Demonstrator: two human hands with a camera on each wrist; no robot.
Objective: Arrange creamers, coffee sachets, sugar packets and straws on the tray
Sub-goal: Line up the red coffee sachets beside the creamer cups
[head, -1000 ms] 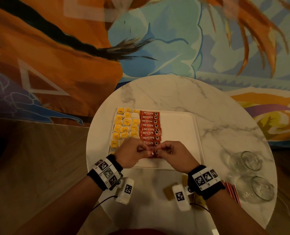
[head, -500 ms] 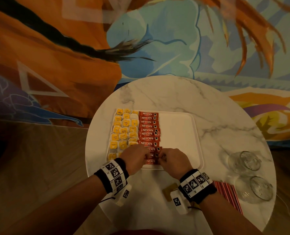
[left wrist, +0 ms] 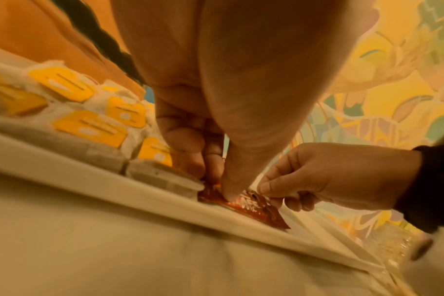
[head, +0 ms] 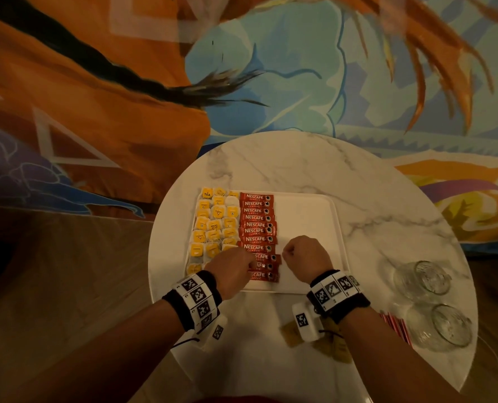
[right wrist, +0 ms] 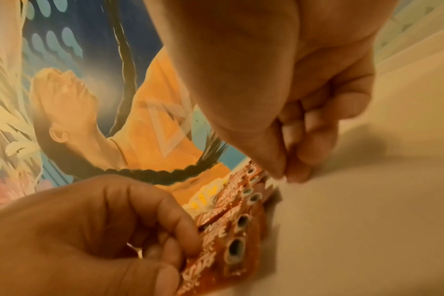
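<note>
A white tray (head: 306,216) lies on the round marble table (head: 300,164). Yellow-labelled creamers (head: 213,225) fill its left side. Beside them runs a column of red coffee sachets (head: 258,222). My left hand (head: 233,269) is over the near end of that column; its thumb and fingers pinch the left end of a near coffee sachet (left wrist: 251,202), thumb pressing down. My right hand (head: 303,257) is curled, and its thumb and forefinger (right wrist: 284,176) meet at the right end of a sachet (right wrist: 251,192) a little farther up the row. The right half of the tray is bare.
Two clear glass jars (head: 428,277) (head: 451,324) stand at the table's right edge. Red straws (head: 394,324) lie near them. Brown sugar packets (head: 291,334) lie on the table in front of the tray, partly under my right wrist. A painted wall stands behind.
The sachet held between both hands came down onto the near end of the red column. My right hand has since shifted a little up the row; the left stays on the near sachets.
</note>
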